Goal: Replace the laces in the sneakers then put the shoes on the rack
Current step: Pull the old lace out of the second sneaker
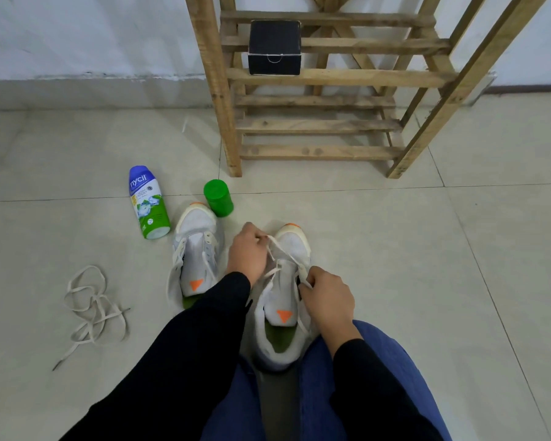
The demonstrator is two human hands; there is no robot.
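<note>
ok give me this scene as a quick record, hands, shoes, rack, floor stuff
left hand: pinches the lace near the toe of the near sneaker
right hand: pinches the same lace nearer the tongue
other sneaker: on the floor beside it
rack: holds a black box, no shoes visible
floor: loose lace, powder bottle, green jar
</note>
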